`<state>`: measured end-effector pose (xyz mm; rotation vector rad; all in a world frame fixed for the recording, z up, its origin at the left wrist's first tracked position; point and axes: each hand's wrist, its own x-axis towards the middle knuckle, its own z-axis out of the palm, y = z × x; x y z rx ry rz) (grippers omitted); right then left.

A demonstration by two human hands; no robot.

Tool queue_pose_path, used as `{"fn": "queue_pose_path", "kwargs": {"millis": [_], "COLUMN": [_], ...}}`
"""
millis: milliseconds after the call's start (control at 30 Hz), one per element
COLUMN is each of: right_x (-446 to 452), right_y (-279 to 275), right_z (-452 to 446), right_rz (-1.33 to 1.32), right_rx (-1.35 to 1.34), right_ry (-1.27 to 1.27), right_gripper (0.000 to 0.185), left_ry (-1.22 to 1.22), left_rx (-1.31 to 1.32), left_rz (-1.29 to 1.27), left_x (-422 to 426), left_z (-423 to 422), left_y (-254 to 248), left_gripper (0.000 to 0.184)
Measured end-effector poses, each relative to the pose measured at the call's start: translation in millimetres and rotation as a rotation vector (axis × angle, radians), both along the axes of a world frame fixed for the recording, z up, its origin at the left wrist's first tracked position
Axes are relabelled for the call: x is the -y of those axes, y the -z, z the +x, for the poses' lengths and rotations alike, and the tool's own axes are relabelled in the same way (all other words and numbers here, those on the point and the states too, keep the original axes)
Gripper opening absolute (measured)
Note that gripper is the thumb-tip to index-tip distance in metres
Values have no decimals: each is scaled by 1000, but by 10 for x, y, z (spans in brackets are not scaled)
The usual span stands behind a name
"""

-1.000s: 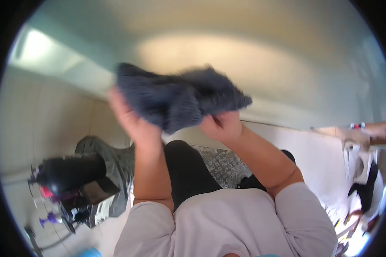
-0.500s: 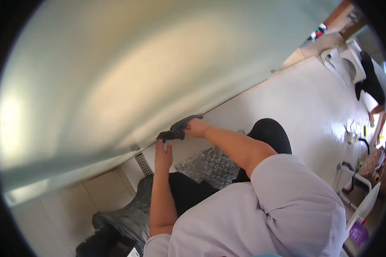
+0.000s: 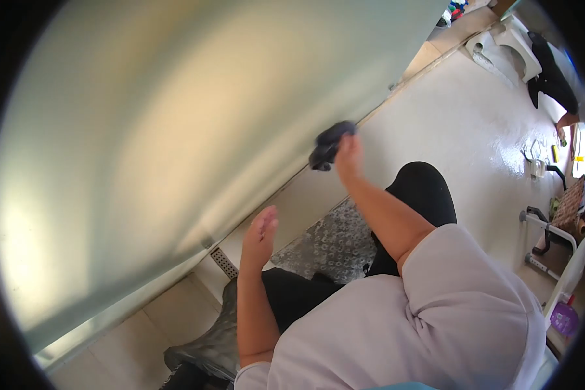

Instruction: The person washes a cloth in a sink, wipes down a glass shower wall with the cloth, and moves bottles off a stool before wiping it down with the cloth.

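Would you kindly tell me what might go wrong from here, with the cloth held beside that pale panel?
The dark cloth is in the right hand alone, while the left hand is empty, so it might slip and drop. The pale floor shines in places and may be wet, so footing could be poor. The cloth is near the pale panel's lower edge, where it could catch.
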<state>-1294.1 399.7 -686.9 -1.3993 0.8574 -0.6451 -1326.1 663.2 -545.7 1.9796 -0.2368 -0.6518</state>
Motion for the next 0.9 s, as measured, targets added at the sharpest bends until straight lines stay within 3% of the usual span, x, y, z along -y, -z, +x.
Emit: {"fn": "queue_pose_path", "kwargs": {"millis": [67, 133, 267, 367, 400, 433, 467, 500, 567, 667, 733, 767, 800, 867, 900], "right_x": [448, 805, 1016, 357, -92, -622, -1102, -1719, -1782, -1452, -473, -23, 393, 1017, 1223], "right_y": [-439, -511, 83, 319, 803, 563, 363, 924, -7, 502, 34, 218, -88, -6, -37], "right_z": [237, 445, 578, 481, 484, 376, 283, 279, 258, 429, 509, 591, 599, 710, 635], "right_rz": [113, 303, 605, 961, 1206, 1316, 1339, 1451, 1651, 1620, 1435, 1339, 1202, 1002, 961], "right_rx": [250, 306, 89, 26, 118, 290, 83, 67, 92, 141, 407, 697, 702, 512, 442], "right_ry": [322, 427, 398, 285, 279, 234, 236, 202, 88, 237, 269, 222, 275, 504, 453], "right_gripper": [35, 42, 54, 61, 58, 56, 52, 51, 53, 59, 63, 64, 66, 70, 70], "left_ry": [19, 41, -34, -164, -238, -315, -373, -433, -527, -596, -633, -626, -613, -590, -569], "left_rx": [-12, -43, -27, -108, -174, -236, -251, -265, -267, -261, -240, -245, -251, -269, -264], "left_rz": [-32, -82, 9, 1, -41, -81, -86, -93, -103, -84, -73, -78, -110, -170, -169], "left_x": [123, 303, 438, 397, 354, 297, 224, 145, 53, -119, -159, -169, -151, -48, 0], "left_z": [11, 26, 185, 218, 169, 128, 61, -10, -9, 36, 104, 118, 119, 69, 36], "left_y": [37, 40, 241, 342, 369, 395, 456, 530, 546, 397, 362, 380, 400, 444, 461], "left_gripper": [35, 34, 33, 32, 32, 32, 31, 31, 31, 30, 30, 30, 30, 30, 30]}}
